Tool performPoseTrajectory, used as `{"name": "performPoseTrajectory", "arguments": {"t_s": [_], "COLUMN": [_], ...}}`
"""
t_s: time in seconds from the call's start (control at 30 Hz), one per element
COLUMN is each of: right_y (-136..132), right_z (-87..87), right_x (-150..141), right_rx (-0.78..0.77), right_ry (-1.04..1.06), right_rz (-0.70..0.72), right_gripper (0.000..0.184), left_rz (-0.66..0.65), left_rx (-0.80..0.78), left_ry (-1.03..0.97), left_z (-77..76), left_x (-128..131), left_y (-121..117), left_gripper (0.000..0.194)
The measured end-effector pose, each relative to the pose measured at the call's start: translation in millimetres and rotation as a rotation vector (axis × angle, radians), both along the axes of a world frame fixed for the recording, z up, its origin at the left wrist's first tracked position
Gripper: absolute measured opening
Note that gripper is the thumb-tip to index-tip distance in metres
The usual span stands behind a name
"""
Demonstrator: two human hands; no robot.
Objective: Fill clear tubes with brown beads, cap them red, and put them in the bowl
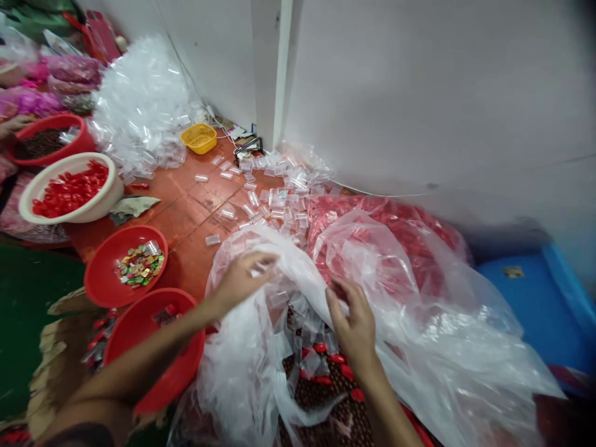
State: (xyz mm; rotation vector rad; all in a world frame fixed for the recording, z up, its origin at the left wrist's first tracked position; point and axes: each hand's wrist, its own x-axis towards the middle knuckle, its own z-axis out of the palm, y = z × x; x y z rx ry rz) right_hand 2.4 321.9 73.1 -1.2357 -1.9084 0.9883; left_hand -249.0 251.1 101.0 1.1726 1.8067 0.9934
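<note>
Loosely half-open, left hand (239,280) and right hand (351,320) touch a clear plastic bag (419,347) slanting down-right.

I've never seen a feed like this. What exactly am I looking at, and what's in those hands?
No machine here: this single view comes from a camera on a person's head, looking down at their own bare arms. The left hand seems to pinch a small clear packet; the right hand touches a big clear plastic bag. On the reddish board lie loose clear packets, a red bowl of wrapped sweets and a white basin of red sweets.
</note>
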Motion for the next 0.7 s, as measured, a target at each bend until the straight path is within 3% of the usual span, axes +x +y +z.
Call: {"name": "performPoseTrajectory", "arguments": {"t_s": [0.03, 0.1, 0.17, 0.27, 0.37, 0.5, 0.7], "right_y": [20, 61, 99, 142, 167, 190, 208], "right_z": [-3.1, -22.6, -53.1, -99.1, -130.0, -151.4, -167.3], "right_x": [-14, -47, -81, -122, -151, -176, -200], "right_rx": [-0.014, -0.109, -0.205, -0.221, -0.210, -0.110, -0.096], "right_ry": [0.034, 0.095, 0.101, -0.067, -0.172, -0.181, -0.148], "right_rz": [0.010, 0.061, 0.110, 0.159, 0.142, 0.007, -0.101], "right_gripper": [0.032, 0.042, 0.059, 0.096, 0.109, 0.090, 0.078], "left_rz": [0.057, 0.151, 0.201, 0.118, 0.002, 0.006, 0.104], "left_rx": [0.051, 0.107, 0.079, -0.056, -0.134, -0.057, 0.109], "left_ry": [0.100, 0.257, 0.296, 0.298, 0.330, 0.386, 0.383], "left_z": [-1.0, -19.2, -52.6, -108.3, -150.6, -181.3, -195.4], "left_x": [-28, -82, -123, -152, -155, -145, -108], "left_y": [17, 52, 84, 119, 149, 197, 249], "left_gripper": [0.040, 0.048, 0.067, 0.097, 0.109, 0.115, 0.054]}}
